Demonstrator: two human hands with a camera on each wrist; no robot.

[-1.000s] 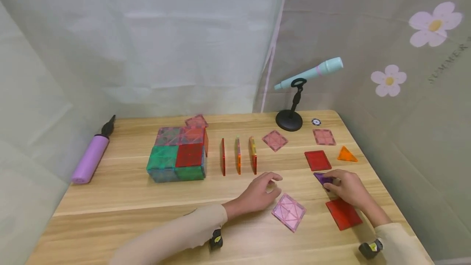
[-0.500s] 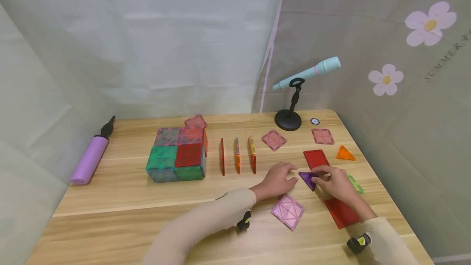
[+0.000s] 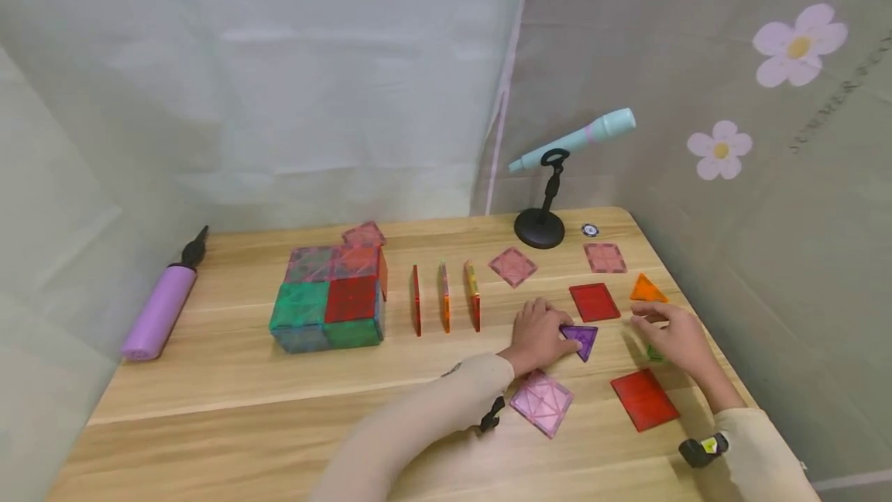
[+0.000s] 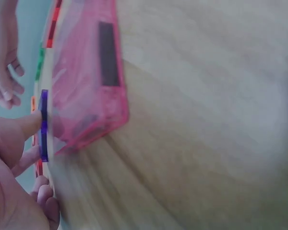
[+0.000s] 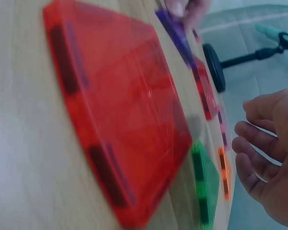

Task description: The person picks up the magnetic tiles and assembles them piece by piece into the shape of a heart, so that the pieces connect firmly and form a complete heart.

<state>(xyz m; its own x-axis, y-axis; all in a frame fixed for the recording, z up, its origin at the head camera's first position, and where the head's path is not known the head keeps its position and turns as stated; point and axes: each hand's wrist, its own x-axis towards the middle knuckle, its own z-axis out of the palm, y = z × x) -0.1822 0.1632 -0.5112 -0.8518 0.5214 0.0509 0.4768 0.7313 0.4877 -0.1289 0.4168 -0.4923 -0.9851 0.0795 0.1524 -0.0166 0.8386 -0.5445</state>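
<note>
My left hand pinches a purple triangular magnetic tile between thumb and finger, at the right of the table. In the left wrist view the purple tile stands edge-on at the thumb. My right hand holds nothing, its fingers loosely bent over a green tile that it partly hides. Just beyond its fingertips lies an orange triangular tile. A red square tile lies nearer me, and another red tile lies beyond the purple one. Beside my left wrist is a pink square tile.
A box of joined coloured tiles stands left of centre. Three tiles stand on edge in a row, including a red one. At the back are a microphone on a black stand and a chip. A purple pump lies left.
The purple triangle has moved left, from my right hand to my left. My left hand has reached rightward to it; my right hand has let go and drawn back right, over the green tile.
</note>
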